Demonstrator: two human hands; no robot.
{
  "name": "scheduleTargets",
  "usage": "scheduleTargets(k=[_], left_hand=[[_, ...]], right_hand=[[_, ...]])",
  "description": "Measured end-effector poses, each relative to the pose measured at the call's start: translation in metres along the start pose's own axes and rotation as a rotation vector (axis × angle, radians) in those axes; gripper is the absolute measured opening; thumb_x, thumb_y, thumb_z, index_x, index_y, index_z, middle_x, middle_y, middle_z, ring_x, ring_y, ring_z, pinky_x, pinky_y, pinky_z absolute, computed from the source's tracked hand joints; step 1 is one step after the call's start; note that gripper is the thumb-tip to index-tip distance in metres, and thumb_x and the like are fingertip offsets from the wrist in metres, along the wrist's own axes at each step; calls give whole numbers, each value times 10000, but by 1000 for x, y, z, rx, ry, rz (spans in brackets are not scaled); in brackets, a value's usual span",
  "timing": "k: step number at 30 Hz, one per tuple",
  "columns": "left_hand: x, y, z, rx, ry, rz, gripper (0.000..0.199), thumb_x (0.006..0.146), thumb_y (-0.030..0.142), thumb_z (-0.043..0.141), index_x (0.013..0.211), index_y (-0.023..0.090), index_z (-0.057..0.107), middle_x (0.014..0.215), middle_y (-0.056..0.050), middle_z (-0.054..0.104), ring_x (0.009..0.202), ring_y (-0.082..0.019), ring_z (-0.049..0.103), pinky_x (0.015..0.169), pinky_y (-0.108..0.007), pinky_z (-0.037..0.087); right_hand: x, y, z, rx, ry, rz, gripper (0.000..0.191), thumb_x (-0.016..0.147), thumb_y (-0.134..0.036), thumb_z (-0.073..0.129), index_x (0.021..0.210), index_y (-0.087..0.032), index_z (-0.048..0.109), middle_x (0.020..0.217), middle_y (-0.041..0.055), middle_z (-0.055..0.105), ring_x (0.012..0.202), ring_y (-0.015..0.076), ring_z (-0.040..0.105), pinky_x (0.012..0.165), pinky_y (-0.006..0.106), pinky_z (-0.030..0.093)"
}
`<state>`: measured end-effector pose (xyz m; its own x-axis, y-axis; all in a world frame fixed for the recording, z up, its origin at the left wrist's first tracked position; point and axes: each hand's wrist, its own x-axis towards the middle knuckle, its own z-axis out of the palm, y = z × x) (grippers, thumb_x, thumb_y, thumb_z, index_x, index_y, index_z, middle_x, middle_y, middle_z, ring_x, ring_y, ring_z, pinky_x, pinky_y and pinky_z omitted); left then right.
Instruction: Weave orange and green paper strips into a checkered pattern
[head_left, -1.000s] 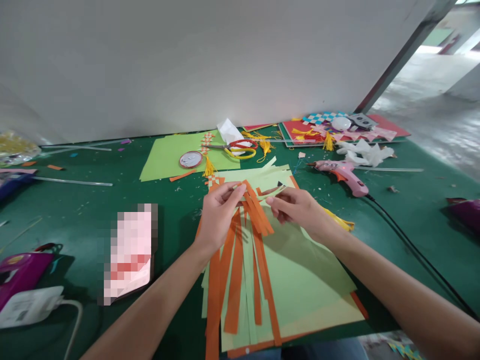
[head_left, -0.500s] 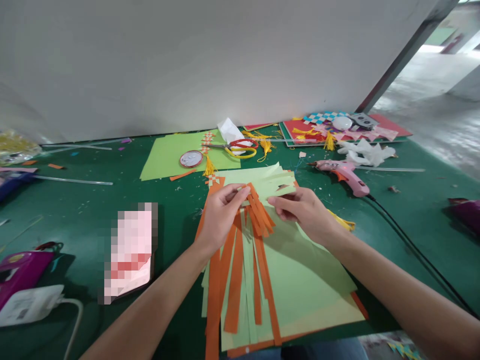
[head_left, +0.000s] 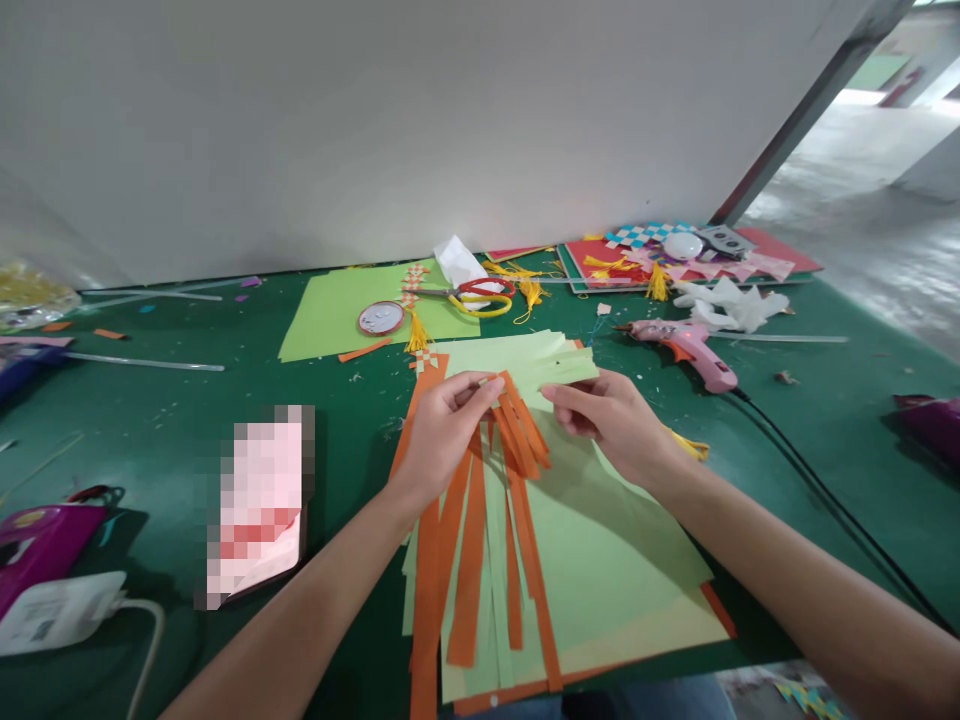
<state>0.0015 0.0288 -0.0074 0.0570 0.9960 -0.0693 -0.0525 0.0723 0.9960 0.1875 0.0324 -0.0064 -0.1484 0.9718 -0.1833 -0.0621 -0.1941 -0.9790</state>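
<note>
My left hand (head_left: 448,425) pinches a small bundle of woven paper strips, with orange strips (head_left: 519,430) fanning down to its right. My right hand (head_left: 606,410) has its fingers closed at the ends of light green strips (head_left: 564,368) that reach up and right from the bundle. Under both hands lie light green paper sheets (head_left: 615,560). Long orange strips (head_left: 469,560) and narrow green ones rest on the left part of the sheets. A small orange-and-green woven piece (head_left: 425,360) is at the sheets' upper left corner.
Scissors (head_left: 480,298), a round tin (head_left: 381,318) and a yellow tassel (head_left: 417,333) lie on green paper (head_left: 315,310) behind. At right is a pink glue gun (head_left: 697,355) with a black cord. A blurred-out phone (head_left: 262,500) and a white charger (head_left: 64,612) lie left.
The light green strips by my right hand now lie closer together, and the dark gap between them has narrowed. My right hand has shifted slightly; my left hand keeps its pinch.
</note>
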Motion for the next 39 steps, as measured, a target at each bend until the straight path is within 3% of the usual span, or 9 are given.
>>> scheduleTargets(k=[6, 22, 28, 31, 39], left_hand=[[0, -2, -1, 46, 5, 21, 253, 769, 420, 724, 839, 177, 734, 798, -26, 688, 737, -149, 617, 695, -242, 522], [-4, 5, 2, 231, -21, 104, 264, 825, 429, 665, 793, 173, 721, 783, -29, 692, 734, -155, 613, 709, -237, 510], [-5, 6, 2, 267, -48, 104, 278, 829, 447, 651, 816, 183, 736, 809, -34, 702, 728, -166, 610, 705, -258, 506], [-5, 5, 1, 291, -78, 106, 276, 846, 442, 633, 828, 187, 738, 810, -33, 701, 729, -167, 607, 693, -257, 490], [-4, -1, 1, 137, -138, 61, 283, 871, 447, 597, 823, 189, 703, 819, -24, 661, 806, -170, 600, 761, -267, 508]], right_hand=[[-1, -2, -1, -45, -43, 18, 384, 756, -455, 720, 583, -160, 544, 556, -25, 502, 498, 79, 425, 464, 256, 226], [0, 4, -3, -64, 29, -32, 341, 750, -432, 732, 592, -161, 598, 563, -17, 530, 509, 94, 453, 492, 266, 274], [-2, 2, 0, -64, -78, 11, 353, 767, -450, 709, 600, -160, 598, 558, -19, 542, 492, 86, 431, 470, 263, 264], [-2, 2, 2, -7, -53, 34, 328, 742, -452, 731, 646, -168, 598, 573, -28, 542, 498, 87, 440, 462, 255, 263], [-2, 3, 2, 36, 20, 46, 372, 696, -470, 768, 615, -169, 565, 559, -26, 522, 517, 87, 422, 483, 253, 288]])
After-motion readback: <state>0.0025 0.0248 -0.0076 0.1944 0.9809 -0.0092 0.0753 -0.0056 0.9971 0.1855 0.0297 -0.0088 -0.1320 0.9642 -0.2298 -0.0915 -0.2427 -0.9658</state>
